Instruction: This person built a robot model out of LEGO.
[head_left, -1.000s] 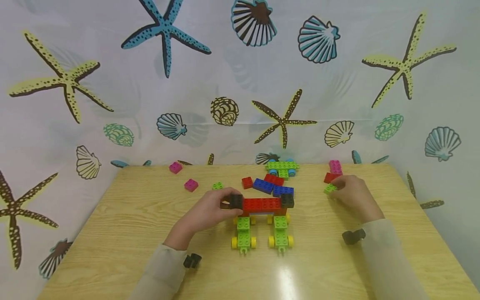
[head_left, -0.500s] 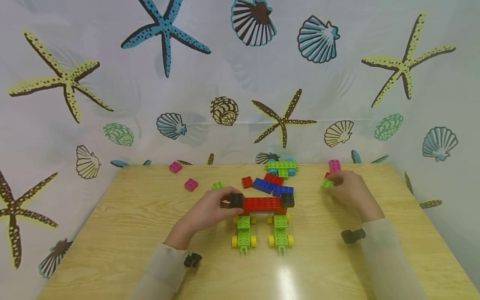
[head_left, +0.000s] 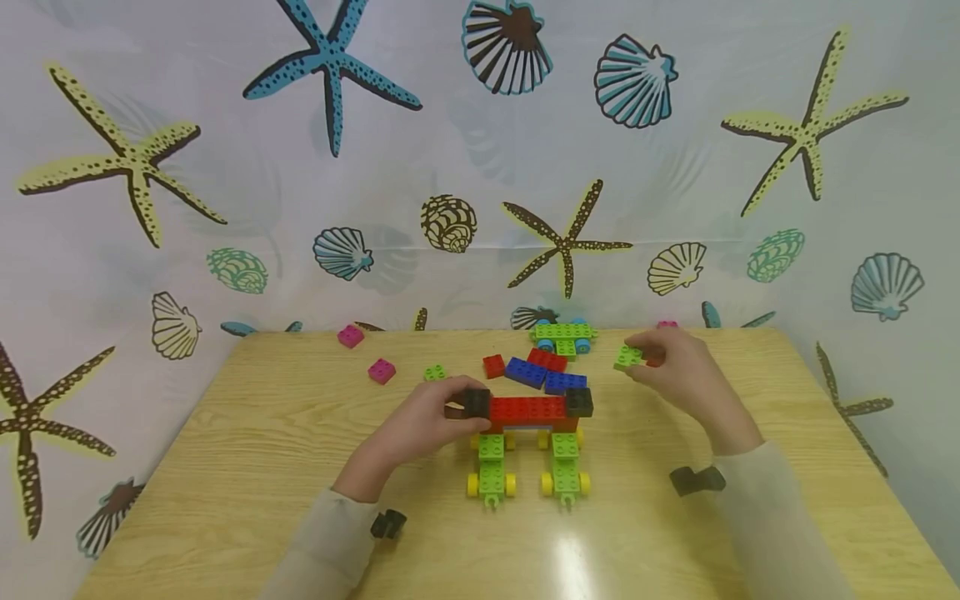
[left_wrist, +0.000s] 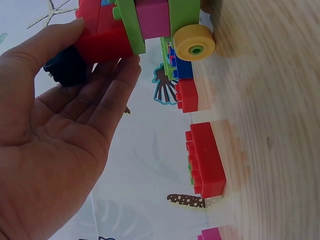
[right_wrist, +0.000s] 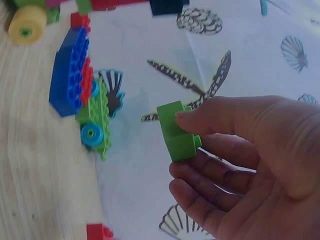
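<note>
Right hand (head_left: 686,379) and the green block (head_left: 628,357) in it have moved left since half a second ago; brick assembly (head_left: 527,410) has shifted a touch right. Right thumb and fingers pinch the green block, held clear of the table (head_left: 262,467) at far right of centre, studs up; it looks about square from above, so I cannot pick out a long axis. Left hand (head_left: 423,423) grips the assembly's left end at the left black block (head_left: 477,403), thumb on the near side, fingers behind. Assembly stands at table centre: its red bar runs left to right, capped at the other end by the right black block (head_left: 578,402), across the far ends of two green wheeled bases (head_left: 491,479), which lie parallel, hooks pointing near. Just beyond the bar, blue blocks (head_left: 526,372) and a red brick (head_left: 547,360) lie crowded together, a blue-wheeled base (head_left: 563,332) farther back. Right hand partly hides a red block (head_left: 655,358) and a pink block (head_left: 667,323) at far right. Far left: two magenta blocks (head_left: 382,371); a small green piece (head_left: 435,372) sits just beyond the left hand.
</note>
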